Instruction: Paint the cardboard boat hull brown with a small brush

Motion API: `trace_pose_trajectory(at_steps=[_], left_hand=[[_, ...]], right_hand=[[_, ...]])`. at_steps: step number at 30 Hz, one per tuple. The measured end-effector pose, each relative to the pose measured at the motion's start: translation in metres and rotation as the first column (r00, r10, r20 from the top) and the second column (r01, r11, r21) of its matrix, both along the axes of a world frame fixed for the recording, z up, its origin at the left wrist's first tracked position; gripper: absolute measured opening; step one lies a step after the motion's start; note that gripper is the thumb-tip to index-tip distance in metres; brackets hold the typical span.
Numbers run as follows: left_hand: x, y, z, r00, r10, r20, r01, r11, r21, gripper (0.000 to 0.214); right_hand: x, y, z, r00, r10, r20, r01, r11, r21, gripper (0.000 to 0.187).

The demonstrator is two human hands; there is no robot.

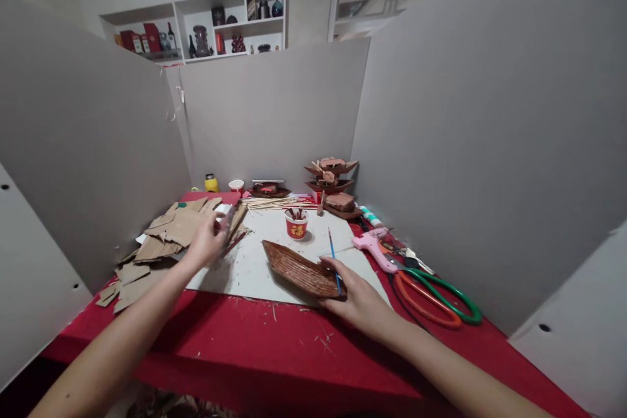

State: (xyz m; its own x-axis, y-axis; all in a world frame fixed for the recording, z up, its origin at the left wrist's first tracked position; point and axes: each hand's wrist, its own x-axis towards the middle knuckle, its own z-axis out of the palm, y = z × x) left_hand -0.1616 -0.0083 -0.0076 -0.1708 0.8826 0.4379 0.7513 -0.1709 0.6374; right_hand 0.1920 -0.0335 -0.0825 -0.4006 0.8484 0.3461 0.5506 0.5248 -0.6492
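A brown wooden-looking model boat [301, 268] with a ribbed inside is gripped at its right end by my right hand [355, 297], low over the white sheet. A thin paintbrush [332, 247] with a blue handle crosses the fingers of that hand, its tip pointing away from me. My left hand [208, 240] is over the left edge of the sheet, beside the cardboard. Its fingers are curled around a small greyish thing [228, 217], too blurred to name. Beyond the boat stands a red paper cup [296, 228] with a gold character and brown smears inside.
Cardboard pieces [171, 228] are heaped at left. Thin sticks [274, 203] lie at the back, near several finished-looking boats [332, 176]. At right are a pink glue gun [375, 248] and scissors [435, 297] with green and orange handles. Grey panels [264, 111] enclose the red-covered table [235, 333].
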Motion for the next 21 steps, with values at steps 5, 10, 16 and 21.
trace_pose_trajectory(at_steps=[5, 10, 16, 21], left_hand=[[-0.049, 0.007, 0.038, 0.981, 0.184, -0.067, -0.189, 0.98, -0.067, 0.035], [-0.085, 0.019, 0.048, 0.958, 0.26, -0.121, -0.277, 0.95, -0.145, 0.035], [-0.1, 0.023, 0.036, 0.932, 0.32, -0.168, -0.344, 0.929, -0.138, 0.034], [-0.082, 0.017, 0.035, 0.914, 0.384, -0.133, -0.382, 0.923, 0.045, 0.036]], right_hand=[[-0.02, 0.007, 0.007, 0.996, 0.078, 0.045, -0.081, 0.995, 0.06, 0.068], [-0.039, 0.022, 0.013, 0.987, 0.144, 0.068, -0.152, 0.98, 0.125, 0.046], [-0.036, 0.032, 0.015, 0.984, 0.179, -0.007, -0.176, 0.974, 0.144, 0.07], [-0.019, 0.034, 0.03, 0.972, 0.056, -0.23, -0.013, 0.983, 0.183, 0.045]])
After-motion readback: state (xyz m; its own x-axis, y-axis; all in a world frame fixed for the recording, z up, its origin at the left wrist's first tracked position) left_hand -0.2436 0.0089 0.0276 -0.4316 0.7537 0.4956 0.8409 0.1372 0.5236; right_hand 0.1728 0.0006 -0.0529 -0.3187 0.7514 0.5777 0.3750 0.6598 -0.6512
